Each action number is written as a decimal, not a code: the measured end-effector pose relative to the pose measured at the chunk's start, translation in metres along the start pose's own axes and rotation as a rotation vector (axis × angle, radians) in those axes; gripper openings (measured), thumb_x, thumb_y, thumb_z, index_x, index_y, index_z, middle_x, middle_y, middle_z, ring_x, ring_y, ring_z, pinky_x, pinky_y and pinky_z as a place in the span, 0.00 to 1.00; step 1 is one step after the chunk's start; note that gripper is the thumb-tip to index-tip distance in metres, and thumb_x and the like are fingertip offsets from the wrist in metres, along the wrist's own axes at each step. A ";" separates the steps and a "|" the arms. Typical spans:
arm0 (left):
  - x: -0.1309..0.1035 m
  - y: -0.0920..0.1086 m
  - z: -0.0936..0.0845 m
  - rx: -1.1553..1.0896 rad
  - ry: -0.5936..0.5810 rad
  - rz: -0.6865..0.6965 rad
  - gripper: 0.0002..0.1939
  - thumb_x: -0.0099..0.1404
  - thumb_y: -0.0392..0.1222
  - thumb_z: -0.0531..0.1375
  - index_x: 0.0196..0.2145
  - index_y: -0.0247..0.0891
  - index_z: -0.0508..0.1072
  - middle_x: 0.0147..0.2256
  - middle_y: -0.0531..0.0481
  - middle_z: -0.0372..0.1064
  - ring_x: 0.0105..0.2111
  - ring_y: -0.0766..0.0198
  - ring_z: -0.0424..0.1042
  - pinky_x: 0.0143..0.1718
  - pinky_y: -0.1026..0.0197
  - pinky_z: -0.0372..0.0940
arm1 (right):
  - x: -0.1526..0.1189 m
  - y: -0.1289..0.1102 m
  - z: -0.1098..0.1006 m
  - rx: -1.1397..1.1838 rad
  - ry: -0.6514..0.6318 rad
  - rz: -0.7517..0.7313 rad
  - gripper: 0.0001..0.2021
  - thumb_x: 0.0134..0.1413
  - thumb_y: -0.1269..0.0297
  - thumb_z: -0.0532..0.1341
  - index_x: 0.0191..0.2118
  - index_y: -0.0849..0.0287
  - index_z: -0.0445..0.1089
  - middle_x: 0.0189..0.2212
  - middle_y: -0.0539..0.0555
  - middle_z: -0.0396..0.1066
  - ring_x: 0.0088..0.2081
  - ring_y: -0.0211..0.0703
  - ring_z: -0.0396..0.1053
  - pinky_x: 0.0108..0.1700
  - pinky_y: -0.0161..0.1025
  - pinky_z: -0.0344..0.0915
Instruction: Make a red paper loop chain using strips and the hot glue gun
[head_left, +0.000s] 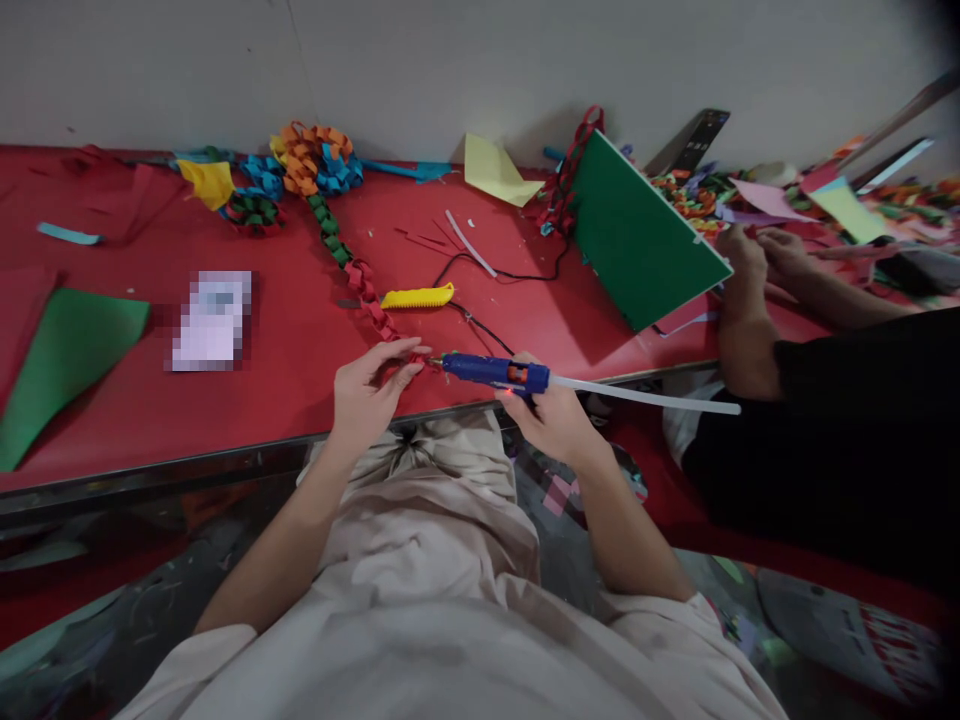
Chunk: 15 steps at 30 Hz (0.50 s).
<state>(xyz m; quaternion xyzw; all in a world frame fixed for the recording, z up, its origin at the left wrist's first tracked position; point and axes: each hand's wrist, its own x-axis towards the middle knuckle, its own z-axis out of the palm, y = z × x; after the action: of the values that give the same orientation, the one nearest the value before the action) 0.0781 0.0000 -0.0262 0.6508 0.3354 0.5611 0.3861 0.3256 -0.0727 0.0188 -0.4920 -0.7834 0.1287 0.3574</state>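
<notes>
My right hand (551,410) is closed around a blue hot glue gun (480,370), its nozzle pointing left. From the gun's back end sticks a long white glue stick (652,397). My left hand (371,390) pinches the red near end of a paper chain (365,285), close to the nozzle. That chain runs back across the table through red and green links to a heap of orange and blue links (319,160). A yellow utility knife (418,297) lies just beyond my hands, beside the chain.
A green board (637,230) leans at the right, near a co-worker's hands (757,250). A black cord (525,277) crosses the red table (292,405). Green paper (75,350) and a blurred-out pale rectangle (214,320) lie left. Loose glue stick (470,243) behind the knife.
</notes>
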 end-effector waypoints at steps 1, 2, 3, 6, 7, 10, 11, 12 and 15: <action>0.000 0.000 0.000 0.001 -0.002 -0.004 0.16 0.69 0.47 0.68 0.51 0.38 0.80 0.44 0.43 0.83 0.44 0.61 0.82 0.51 0.60 0.76 | 0.000 0.000 0.000 0.001 -0.002 0.001 0.11 0.72 0.56 0.55 0.39 0.55 0.66 0.38 0.57 0.71 0.38 0.48 0.72 0.42 0.44 0.72; 0.000 0.000 0.000 0.002 -0.003 -0.005 0.16 0.68 0.47 0.68 0.51 0.38 0.80 0.44 0.43 0.83 0.44 0.61 0.82 0.52 0.59 0.76 | 0.000 -0.001 0.000 0.003 -0.002 0.001 0.11 0.72 0.56 0.55 0.39 0.55 0.67 0.38 0.58 0.71 0.39 0.48 0.72 0.42 0.45 0.72; 0.000 0.000 0.000 0.002 -0.005 -0.004 0.16 0.68 0.48 0.68 0.50 0.38 0.80 0.44 0.43 0.83 0.44 0.60 0.82 0.52 0.59 0.76 | 0.000 -0.001 0.000 0.003 -0.003 0.003 0.11 0.72 0.56 0.55 0.39 0.55 0.67 0.39 0.58 0.72 0.39 0.49 0.72 0.43 0.45 0.73; 0.000 0.000 0.000 -0.017 -0.014 0.003 0.16 0.69 0.47 0.68 0.51 0.39 0.81 0.44 0.43 0.83 0.44 0.61 0.82 0.51 0.61 0.76 | -0.001 -0.002 0.001 -0.002 -0.004 0.008 0.12 0.72 0.55 0.55 0.40 0.55 0.68 0.41 0.60 0.72 0.40 0.50 0.73 0.44 0.47 0.73; 0.000 0.000 0.000 -0.028 -0.014 0.004 0.16 0.69 0.47 0.68 0.51 0.39 0.81 0.45 0.43 0.83 0.44 0.61 0.82 0.50 0.61 0.76 | -0.001 -0.002 0.001 -0.006 -0.003 0.009 0.12 0.72 0.55 0.55 0.40 0.56 0.68 0.41 0.60 0.73 0.41 0.51 0.74 0.45 0.47 0.74; -0.001 -0.001 0.000 -0.027 -0.008 -0.009 0.16 0.69 0.47 0.68 0.51 0.39 0.80 0.44 0.44 0.83 0.44 0.61 0.82 0.50 0.61 0.76 | -0.002 -0.001 0.003 -0.023 0.011 0.018 0.11 0.71 0.55 0.55 0.42 0.56 0.68 0.42 0.61 0.74 0.43 0.52 0.74 0.47 0.49 0.74; -0.001 -0.001 0.000 -0.020 -0.007 -0.016 0.16 0.69 0.48 0.68 0.51 0.39 0.80 0.44 0.43 0.83 0.44 0.61 0.82 0.50 0.60 0.76 | -0.002 0.000 0.003 -0.026 0.012 0.023 0.11 0.71 0.55 0.56 0.41 0.56 0.68 0.42 0.61 0.74 0.43 0.52 0.75 0.47 0.48 0.74; -0.002 -0.002 0.000 -0.015 -0.006 -0.022 0.17 0.68 0.48 0.68 0.51 0.39 0.81 0.44 0.43 0.83 0.44 0.60 0.82 0.50 0.59 0.76 | -0.002 0.001 0.003 -0.025 0.008 0.025 0.11 0.71 0.55 0.56 0.41 0.56 0.68 0.42 0.61 0.74 0.43 0.52 0.74 0.47 0.48 0.74; -0.002 -0.004 0.000 -0.025 -0.004 -0.024 0.17 0.68 0.49 0.68 0.51 0.39 0.81 0.45 0.42 0.82 0.44 0.60 0.82 0.49 0.59 0.77 | -0.003 0.003 0.004 -0.018 -0.004 0.028 0.11 0.71 0.54 0.55 0.41 0.55 0.69 0.42 0.61 0.74 0.43 0.52 0.75 0.47 0.49 0.74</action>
<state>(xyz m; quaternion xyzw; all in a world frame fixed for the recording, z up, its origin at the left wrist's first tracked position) 0.0776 0.0003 -0.0303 0.6431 0.3354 0.5590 0.4018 0.3254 -0.0734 0.0132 -0.5057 -0.7782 0.1277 0.3497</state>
